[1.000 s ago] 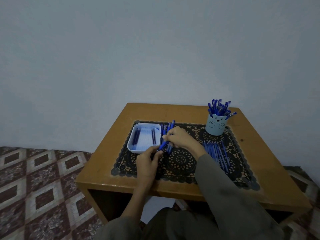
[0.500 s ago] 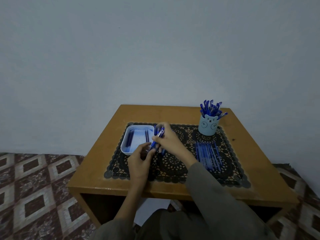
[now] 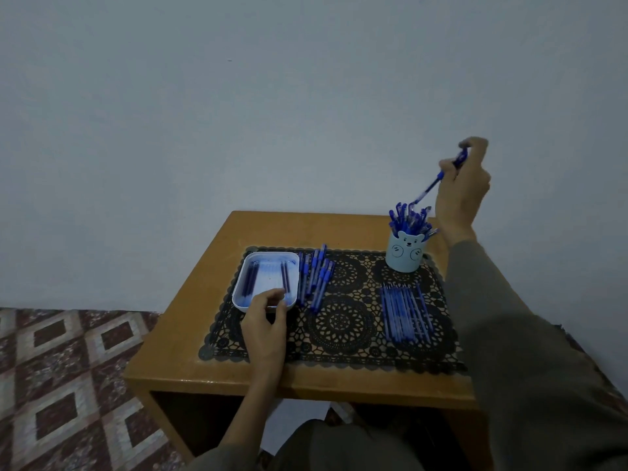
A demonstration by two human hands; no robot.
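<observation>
The right hand [image 3: 462, 192] was raised above the bear-faced pen cup [image 3: 404, 254], its thumb and fingers pinching the upper end of a blue pen [image 3: 438, 178]. The pen hung slantwise, its blurred lower end just over the bunch of pens in the cup [image 3: 409, 219]. The left hand [image 3: 266, 321] lay at the near rim of the white tray [image 3: 238, 294] with fingers curled. Whether they held anything could not be told.

The likeliest trouble lay at the cup. It was packed tight, so the pen's lower end could snag a neighbour and drag it out, or tip the light cup over the mat's far edge. The grip was also high and narrow, and a jerk might have let the pen swing or slip. The left wrist, so near the tray, could have nudged it into the loose pens [image 3: 316, 275] just beside it and scattered them.

By count there was one pen in hand, one cup and one tray. About five thin refills [image 3: 249, 278] lay in the tray, in two small groups. Roughly seven pens lay beside it, and around ten refills lay in a row [image 3: 404, 314] on the right of the black lace mat [image 3: 343, 324]. The cup's pens were too crowded to count. One mat lay on one wooden table [image 3: 217, 266].
</observation>
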